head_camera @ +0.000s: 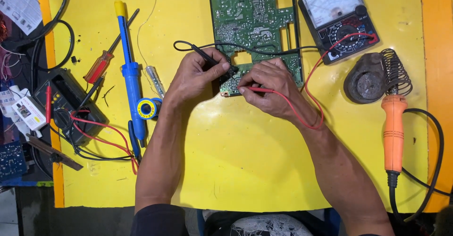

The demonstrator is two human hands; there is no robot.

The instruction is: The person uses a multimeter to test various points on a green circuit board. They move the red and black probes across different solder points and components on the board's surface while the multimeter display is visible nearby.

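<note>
Left hand: your left hand (196, 75) is closed around the black probe (207, 57), pinching it with the tip down on the lower edge of the green circuit board (255, 24).
Right hand: your right hand (271, 87) grips the red probe (257, 90) between thumb and fingers, its tip just beside the left one on the same board edge.
Hands together: the two hands sit close, nearly touching over the board's lower corner.
Board: it lies flat on the yellow mat (245, 160), solder side up, just beyond your knuckles.
Slip risk: with both tips so near each other, a small slide could bridge neighbouring solder points.
Lead risk: the red lead (311, 99) loops under your right wrist; a tug could drag the probe off its point.
Iron: the orange soldering iron (394, 132) rests in its coil stand (377, 78) near your right forearm; a sideways elbow could knock it.
Meter: the analog multimeter (337, 16) sits farthest away, at the board's right.
</note>
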